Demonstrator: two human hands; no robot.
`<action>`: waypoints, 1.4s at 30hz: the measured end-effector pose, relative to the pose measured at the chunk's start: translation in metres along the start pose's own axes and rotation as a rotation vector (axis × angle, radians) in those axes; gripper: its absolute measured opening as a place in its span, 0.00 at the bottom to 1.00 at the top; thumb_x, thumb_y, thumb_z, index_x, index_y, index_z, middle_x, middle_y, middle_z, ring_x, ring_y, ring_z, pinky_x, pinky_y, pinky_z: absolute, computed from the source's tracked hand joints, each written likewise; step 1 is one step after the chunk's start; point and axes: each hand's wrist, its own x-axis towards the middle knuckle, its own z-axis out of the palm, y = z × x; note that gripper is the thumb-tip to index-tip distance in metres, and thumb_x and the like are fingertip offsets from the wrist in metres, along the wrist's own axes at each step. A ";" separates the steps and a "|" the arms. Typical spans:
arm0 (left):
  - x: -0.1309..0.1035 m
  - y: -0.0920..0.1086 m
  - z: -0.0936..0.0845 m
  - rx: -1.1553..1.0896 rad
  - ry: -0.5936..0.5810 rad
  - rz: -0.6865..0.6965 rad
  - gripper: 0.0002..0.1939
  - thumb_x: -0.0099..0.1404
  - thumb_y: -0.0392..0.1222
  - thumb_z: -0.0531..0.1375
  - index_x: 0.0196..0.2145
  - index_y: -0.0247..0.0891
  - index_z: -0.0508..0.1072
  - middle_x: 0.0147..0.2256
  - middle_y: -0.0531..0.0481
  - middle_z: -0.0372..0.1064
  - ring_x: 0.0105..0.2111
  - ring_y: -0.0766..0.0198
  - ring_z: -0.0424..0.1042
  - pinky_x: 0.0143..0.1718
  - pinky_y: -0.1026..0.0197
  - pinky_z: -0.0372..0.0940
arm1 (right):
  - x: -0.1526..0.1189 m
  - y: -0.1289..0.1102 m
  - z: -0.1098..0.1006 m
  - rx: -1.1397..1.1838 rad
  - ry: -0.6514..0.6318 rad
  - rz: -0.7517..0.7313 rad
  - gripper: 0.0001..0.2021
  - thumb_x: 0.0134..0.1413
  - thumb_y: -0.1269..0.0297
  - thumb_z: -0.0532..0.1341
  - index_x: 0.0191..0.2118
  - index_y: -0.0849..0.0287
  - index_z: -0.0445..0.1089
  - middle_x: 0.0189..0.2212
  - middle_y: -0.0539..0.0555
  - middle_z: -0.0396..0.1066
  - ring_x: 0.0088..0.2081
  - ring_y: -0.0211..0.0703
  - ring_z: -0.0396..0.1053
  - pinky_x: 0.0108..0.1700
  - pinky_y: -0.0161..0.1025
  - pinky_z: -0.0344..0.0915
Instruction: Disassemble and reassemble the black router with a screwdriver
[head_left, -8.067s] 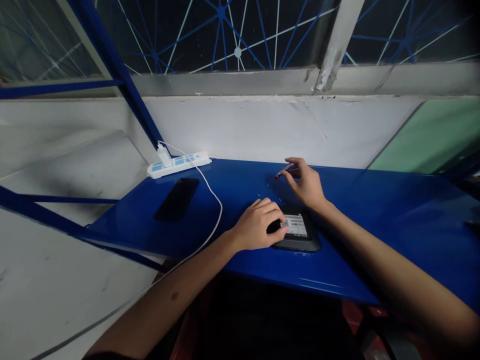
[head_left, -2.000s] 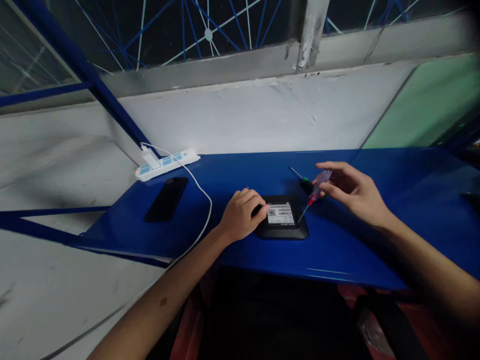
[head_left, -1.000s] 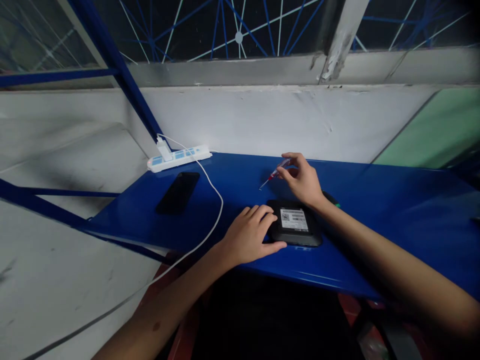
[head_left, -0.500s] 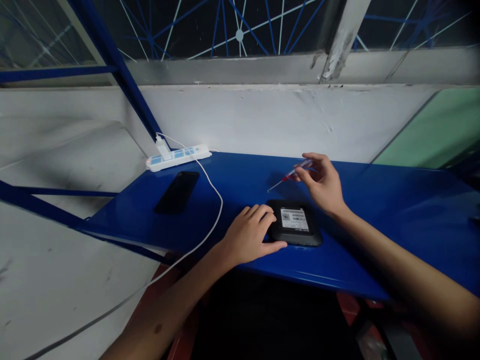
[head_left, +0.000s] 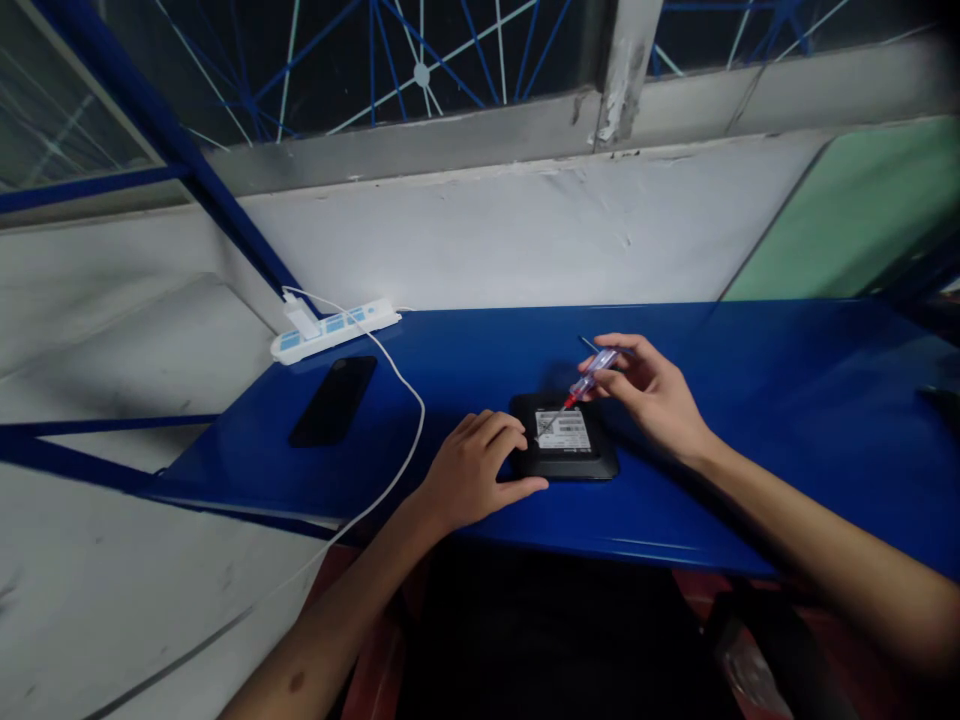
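Observation:
A flat black box-like device (head_left: 566,468) with rounded corners lies on the blue table, its white printed label (head_left: 574,430) facing up. My left hand (head_left: 476,470) holds the device at its left side, thumb along the near edge and fingers at the left edge. In my right hand (head_left: 652,395) is a screwdriver (head_left: 594,373) with a clear purplish handle and a red collar. Its thin shaft slants down to the left across the label, with the tip near the device's left part. Whether the tip touches the device, I cannot tell.
To the left, a black phone (head_left: 334,400) lies on the blue table (head_left: 450,350). Behind it sits a white power strip (head_left: 337,328) with a plugged-in charger (head_left: 301,318). A white cable (head_left: 409,460) runs from there over the table's front edge. A wall stands behind.
My right hand has brought the screwdriver down and nearer, from above the table behind the device to over its label. My left hand stays on the device. The view has shifted slightly.

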 end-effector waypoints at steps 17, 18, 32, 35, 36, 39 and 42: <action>0.000 -0.003 0.001 -0.010 0.010 0.010 0.19 0.65 0.57 0.64 0.40 0.40 0.66 0.43 0.47 0.73 0.43 0.55 0.73 0.49 0.48 0.66 | 0.000 0.003 0.005 0.018 -0.054 -0.012 0.15 0.55 0.62 0.65 0.48 0.53 0.66 0.39 0.52 0.75 0.34 0.42 0.76 0.43 0.49 0.76; 0.000 -0.003 0.001 -0.014 0.010 0.006 0.19 0.65 0.57 0.64 0.41 0.40 0.66 0.43 0.47 0.73 0.43 0.55 0.73 0.49 0.48 0.66 | 0.000 0.003 0.005 0.015 -0.057 -0.012 0.15 0.55 0.62 0.65 0.48 0.53 0.66 0.39 0.52 0.75 0.34 0.42 0.76 0.43 0.50 0.76; 0.001 0.003 -0.003 0.051 -0.041 0.016 0.17 0.67 0.55 0.62 0.45 0.40 0.70 0.45 0.47 0.71 0.43 0.55 0.72 0.50 0.48 0.66 | 0.001 0.000 0.005 -0.051 0.014 -0.043 0.18 0.55 0.59 0.65 0.50 0.51 0.64 0.38 0.51 0.74 0.31 0.41 0.74 0.42 0.50 0.76; 0.001 0.002 -0.002 0.041 -0.032 0.021 0.17 0.67 0.55 0.62 0.45 0.40 0.70 0.44 0.47 0.71 0.43 0.56 0.72 0.50 0.48 0.67 | 0.002 -0.001 0.001 -0.108 0.091 -0.104 0.24 0.55 0.57 0.65 0.55 0.48 0.59 0.36 0.51 0.72 0.29 0.42 0.72 0.40 0.50 0.76; 0.001 0.002 -0.002 0.038 -0.027 0.024 0.17 0.67 0.55 0.62 0.45 0.40 0.70 0.44 0.47 0.71 0.43 0.56 0.72 0.50 0.48 0.67 | 0.003 -0.001 0.000 -0.139 0.115 -0.129 0.26 0.56 0.56 0.65 0.57 0.47 0.57 0.36 0.50 0.71 0.29 0.42 0.72 0.39 0.50 0.76; 0.001 0.000 -0.002 0.043 -0.017 0.037 0.17 0.67 0.55 0.63 0.44 0.40 0.70 0.44 0.47 0.71 0.42 0.56 0.72 0.48 0.49 0.68 | 0.004 -0.002 -0.006 -0.254 0.170 -0.202 0.26 0.57 0.55 0.65 0.59 0.45 0.57 0.36 0.51 0.69 0.28 0.44 0.71 0.36 0.51 0.75; 0.001 0.000 -0.002 0.055 -0.014 0.046 0.16 0.67 0.54 0.63 0.42 0.40 0.69 0.44 0.47 0.71 0.42 0.55 0.72 0.49 0.48 0.67 | 0.005 -0.002 -0.010 -0.363 0.203 -0.260 0.22 0.59 0.54 0.63 0.57 0.46 0.61 0.38 0.53 0.71 0.31 0.46 0.73 0.37 0.53 0.75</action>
